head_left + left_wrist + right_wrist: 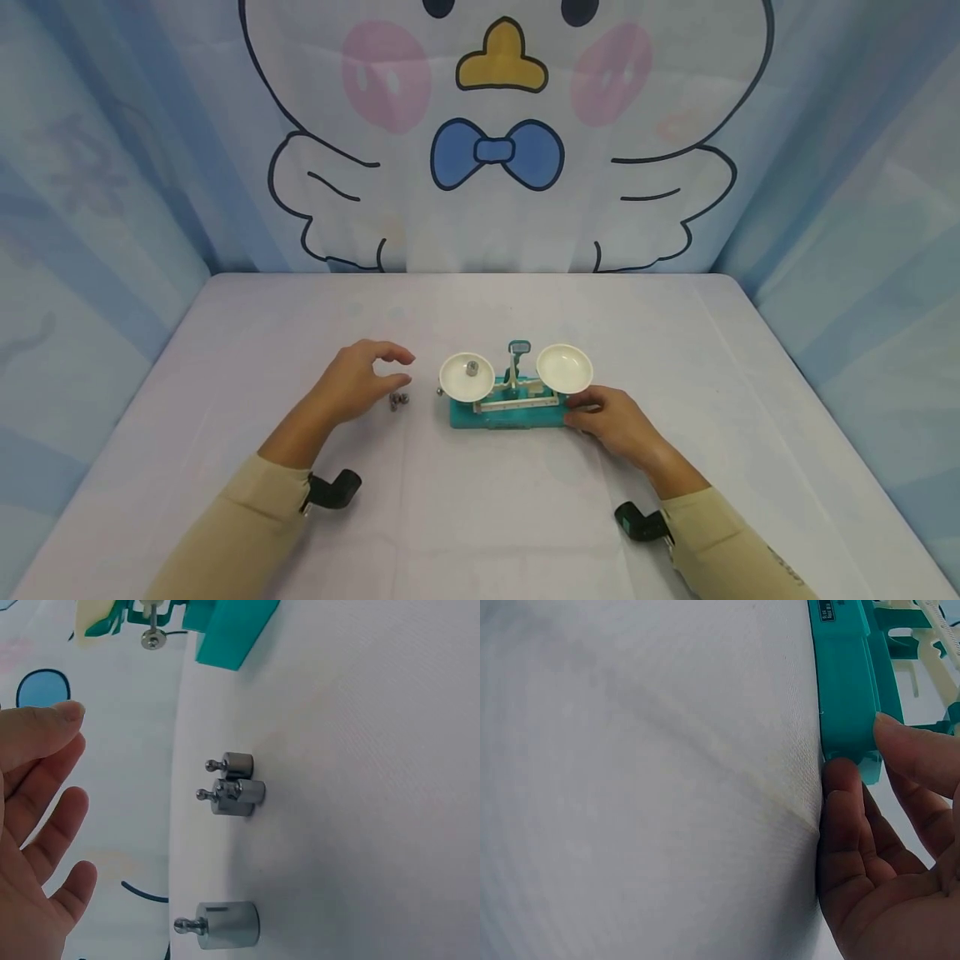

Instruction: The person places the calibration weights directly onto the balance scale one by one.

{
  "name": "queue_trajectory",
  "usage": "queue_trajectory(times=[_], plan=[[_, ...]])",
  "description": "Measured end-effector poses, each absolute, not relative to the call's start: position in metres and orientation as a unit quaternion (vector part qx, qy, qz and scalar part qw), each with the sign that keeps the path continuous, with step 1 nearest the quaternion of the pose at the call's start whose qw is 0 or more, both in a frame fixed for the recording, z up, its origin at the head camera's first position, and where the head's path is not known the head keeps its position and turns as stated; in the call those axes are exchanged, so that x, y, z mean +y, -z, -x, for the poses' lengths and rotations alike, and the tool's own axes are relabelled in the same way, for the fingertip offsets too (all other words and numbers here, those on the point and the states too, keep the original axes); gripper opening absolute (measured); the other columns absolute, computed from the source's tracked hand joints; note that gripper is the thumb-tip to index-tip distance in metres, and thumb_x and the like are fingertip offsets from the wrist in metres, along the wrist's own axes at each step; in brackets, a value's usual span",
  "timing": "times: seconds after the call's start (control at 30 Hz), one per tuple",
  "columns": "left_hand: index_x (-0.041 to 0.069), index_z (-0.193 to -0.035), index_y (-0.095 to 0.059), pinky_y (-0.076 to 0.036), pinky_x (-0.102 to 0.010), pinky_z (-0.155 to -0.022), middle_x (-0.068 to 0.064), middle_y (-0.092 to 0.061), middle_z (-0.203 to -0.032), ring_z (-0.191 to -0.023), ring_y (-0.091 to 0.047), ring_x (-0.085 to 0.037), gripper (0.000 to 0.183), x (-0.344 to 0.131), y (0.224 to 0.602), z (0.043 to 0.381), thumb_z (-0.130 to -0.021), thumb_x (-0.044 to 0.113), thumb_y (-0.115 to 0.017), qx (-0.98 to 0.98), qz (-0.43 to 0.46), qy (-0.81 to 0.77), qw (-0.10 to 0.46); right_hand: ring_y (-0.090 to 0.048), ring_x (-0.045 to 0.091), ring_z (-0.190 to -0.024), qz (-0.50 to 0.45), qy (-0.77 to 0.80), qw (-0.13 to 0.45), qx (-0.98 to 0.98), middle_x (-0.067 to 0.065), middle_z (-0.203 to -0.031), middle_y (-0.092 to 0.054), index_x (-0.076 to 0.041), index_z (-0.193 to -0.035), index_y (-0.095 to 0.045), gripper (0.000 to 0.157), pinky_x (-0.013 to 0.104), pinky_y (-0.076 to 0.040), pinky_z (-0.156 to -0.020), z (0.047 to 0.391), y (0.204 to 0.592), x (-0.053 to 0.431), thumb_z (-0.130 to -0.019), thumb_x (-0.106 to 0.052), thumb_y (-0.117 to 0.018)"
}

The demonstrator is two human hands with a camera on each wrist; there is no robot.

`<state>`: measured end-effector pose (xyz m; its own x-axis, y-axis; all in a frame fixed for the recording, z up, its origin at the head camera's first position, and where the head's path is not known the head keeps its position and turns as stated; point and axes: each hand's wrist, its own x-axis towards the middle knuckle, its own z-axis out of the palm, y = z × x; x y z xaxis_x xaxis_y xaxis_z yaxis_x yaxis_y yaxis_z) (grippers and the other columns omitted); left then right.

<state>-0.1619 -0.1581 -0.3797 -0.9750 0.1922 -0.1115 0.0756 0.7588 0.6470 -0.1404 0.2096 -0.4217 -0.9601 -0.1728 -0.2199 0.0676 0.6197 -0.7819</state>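
A teal balance scale [510,416] with two cream pans stands mid-table. In its left pan [448,388] sits one metal weight [472,367], while the right pan [565,368] holds nothing. My right hand [617,423] holds the base's right end, the thumb on its upper edge and the other fingers against the end face [870,766]. Left of the scale, my left hand [352,385] is raised with fingers apart and slightly bent, nothing between them. Several silver knobbed weights [229,925] stand on the table beside and below that hand; most are clustered together.
A white cloth covers the table [480,517]. Behind it hangs a curtain [495,225] with a cartoon figure, and blue curtains [82,275] flank both sides. A small metal adjusting nut [154,639] projects from the scale's left end.
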Motion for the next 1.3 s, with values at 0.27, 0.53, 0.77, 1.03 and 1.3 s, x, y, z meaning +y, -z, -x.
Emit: queue_trajectory(times=[0.27,0.53,0.77,1.03,1.3], plan=[[0.011,-0.115,-0.074,-0.042,-0.055,-0.102,-0.016,-0.060,-0.125,-0.123,-0.051,-0.036,0.023,-0.169,0.392,0.158,-0.092,0.014,-0.071,0.943,-0.067,-0.316,0.079,-0.065,0.024,-0.097,0.033,0.439,0.137,0.887,0.018,-0.117,-0.067,0.005,-0.118,-0.067,0.034,0.034,-0.054,-0.076,0.140,0.421,0.209,-0.090,-0.014,-0.072],[0.010,-0.111,-0.075,-0.042,-0.054,-0.101,-0.015,-0.063,-0.121,-0.119,-0.052,-0.035,0.021,-0.173,0.401,0.159,-0.090,0.011,-0.072,0.947,-0.072,-0.303,0.078,-0.065,0.026,-0.100,0.033,0.441,0.138,0.886,0.018,-0.119,-0.067,0.005,-0.118,-0.067,0.034,0.035,-0.054,-0.077,0.140,0.421,0.210,-0.090,-0.013,-0.072],[0.010,-0.110,-0.075,-0.039,-0.055,-0.104,-0.013,-0.064,-0.123,-0.124,-0.051,-0.035,0.020,-0.173,0.409,0.162,-0.090,0.010,-0.071,0.944,-0.051,-0.309,0.101,-0.065,0.026,-0.100,0.032,0.443,0.139,0.885,0.018,-0.118,-0.067,0.005,-0.118,-0.067,0.034,0.036,-0.054,-0.078,0.141,0.422,0.210,-0.090,-0.013,-0.073],[0.010,-0.108,-0.075,-0.041,-0.054,-0.103,-0.010,-0.068,-0.116,-0.121,-0.055,-0.034,0.019,-0.171,0.417,0.165,-0.089,0.008,-0.071,0.949,-0.055,-0.299,0.087,-0.065,0.026,-0.100,0.032,0.444,0.139,0.885,0.018,-0.118,-0.067,0.005,-0.118,-0.067,0.034,0.036,-0.055,-0.078,0.140,0.423,0.210,-0.090,-0.013,-0.073],[0.012,-0.106,-0.076,-0.042,-0.054,-0.101,-0.006,-0.070,-0.110,-0.115,-0.058,-0.032,0.018,-0.168,0.421,0.166,-0.088,0.010,-0.073,0.953,-0.055,-0.284,0.086,-0.065,0.026,-0.101,0.031,0.447,0.141,0.883,0.018,-0.119,-0.066,0.005,-0.119,-0.067,0.034,0.036,-0.054,-0.079,0.141,0.423,0.210,-0.090,-0.013,-0.072]])
